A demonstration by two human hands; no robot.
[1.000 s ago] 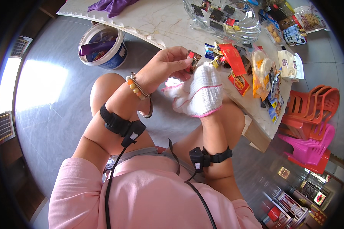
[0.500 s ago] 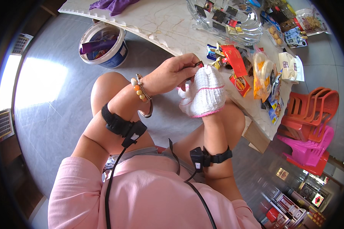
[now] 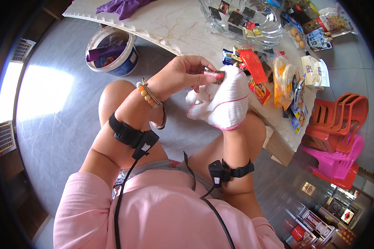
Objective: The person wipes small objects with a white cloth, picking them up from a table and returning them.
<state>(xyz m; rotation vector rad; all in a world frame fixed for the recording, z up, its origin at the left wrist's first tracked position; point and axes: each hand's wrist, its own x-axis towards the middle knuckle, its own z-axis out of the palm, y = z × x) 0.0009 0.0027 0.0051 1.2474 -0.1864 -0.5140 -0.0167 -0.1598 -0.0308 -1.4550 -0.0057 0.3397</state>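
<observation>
A small red-and-dark wrapped packet (image 3: 214, 75) is between my two hands, above my lap and just in front of the table's edge. My left hand (image 3: 182, 76), bare and with beaded and metal bracelets at the wrist, pinches the packet's left part between thumb and fingers. My right hand (image 3: 222, 101) wears a white knitted glove with pink trim, and its curled fingers close on the packet's other end. The glove's fabric hides the exact fingertips.
A marble-patterned table (image 3: 170, 29) bears a clear glass bowl (image 3: 274, 31) of small wrapped packets, a red packet (image 3: 253, 64) and bagged snacks (image 3: 283, 83). Purple cloth (image 3: 122, 7) lies at its far left. Below stands a white-and-blue bucket (image 3: 126, 62); stacked orange chairs (image 3: 334, 120) are at right.
The gloved hand has turned, and its glove now looks broader. More of the small packet shows between the hands. My left hand has shifted slightly to the left.
</observation>
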